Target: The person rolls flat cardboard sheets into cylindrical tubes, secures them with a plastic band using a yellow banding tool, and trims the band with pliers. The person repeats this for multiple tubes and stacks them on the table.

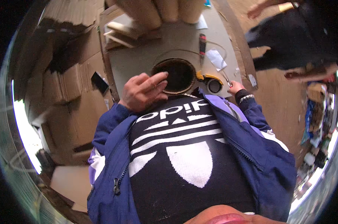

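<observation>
At the near side of the table (131, 56), close to the wearer's chest, sat a round tub (178, 76) with a dark inside and a brown rim. The left hand (144, 91) was at its left side, palm down, with the fingertips over the rim and the opening. Those fingers were bent and bunched narrowly together; whether they pinched something small, I cannot tell. The right hand (235, 87) was well apart from it, near the table's right edge, closed around the end of a thin metal tool (226, 79), perhaps scissors, though it was too small to be sure.

Between the tub and the right hand lay a pale roll (214, 86) with a yellow holder (201, 75) at its upper left. Beyond them were a red and black handle (202, 44) and, just to its right, a white paper (216, 59). Some wood strips (121, 30) lay at the far left of the table. Brown cardboard (73, 82) stood to the left, with a dark rectangle (100, 82) beside the table. At the upper right was another person in dark clothes (292, 41), one hand (255, 10) showing blurred
</observation>
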A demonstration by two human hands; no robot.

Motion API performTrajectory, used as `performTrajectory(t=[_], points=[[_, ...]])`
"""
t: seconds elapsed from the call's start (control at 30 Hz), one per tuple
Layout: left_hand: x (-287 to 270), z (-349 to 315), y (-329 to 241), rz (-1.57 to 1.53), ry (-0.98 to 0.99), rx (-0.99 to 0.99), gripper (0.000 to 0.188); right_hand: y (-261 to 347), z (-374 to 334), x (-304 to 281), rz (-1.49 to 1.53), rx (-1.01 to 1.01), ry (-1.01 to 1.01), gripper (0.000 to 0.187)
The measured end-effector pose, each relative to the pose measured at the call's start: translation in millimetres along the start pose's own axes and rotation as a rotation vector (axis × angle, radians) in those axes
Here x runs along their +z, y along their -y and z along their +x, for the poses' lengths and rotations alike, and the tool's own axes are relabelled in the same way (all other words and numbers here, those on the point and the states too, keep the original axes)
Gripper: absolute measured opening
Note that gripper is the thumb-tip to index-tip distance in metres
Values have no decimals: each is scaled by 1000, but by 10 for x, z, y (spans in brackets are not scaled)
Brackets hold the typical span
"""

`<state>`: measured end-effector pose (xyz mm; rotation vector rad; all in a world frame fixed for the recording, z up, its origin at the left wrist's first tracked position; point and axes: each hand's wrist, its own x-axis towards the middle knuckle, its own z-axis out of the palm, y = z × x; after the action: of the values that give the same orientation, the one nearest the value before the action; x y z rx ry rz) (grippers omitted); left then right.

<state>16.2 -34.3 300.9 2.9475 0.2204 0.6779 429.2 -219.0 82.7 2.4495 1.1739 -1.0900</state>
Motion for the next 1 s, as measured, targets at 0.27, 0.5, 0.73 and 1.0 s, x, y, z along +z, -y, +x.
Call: performTrajectory(t=[0.27, 0.5, 0.73, 1.0], points=[[196, 1088, 504, -10, 161, -11, 13, -316, -240, 499, 121, 227, 88, 53], [375, 2458, 548, 49, 176, 133, 17, -560, -344, 728, 371, 255, -21, 49], [712, 3138, 457, 109, 47, 178, 21, -770, -562, 1030, 463, 214, 58, 56], [1604, 3539, 339, 122, 158, 179, 23, -923, -569, 972, 462, 98, -42, 63]])
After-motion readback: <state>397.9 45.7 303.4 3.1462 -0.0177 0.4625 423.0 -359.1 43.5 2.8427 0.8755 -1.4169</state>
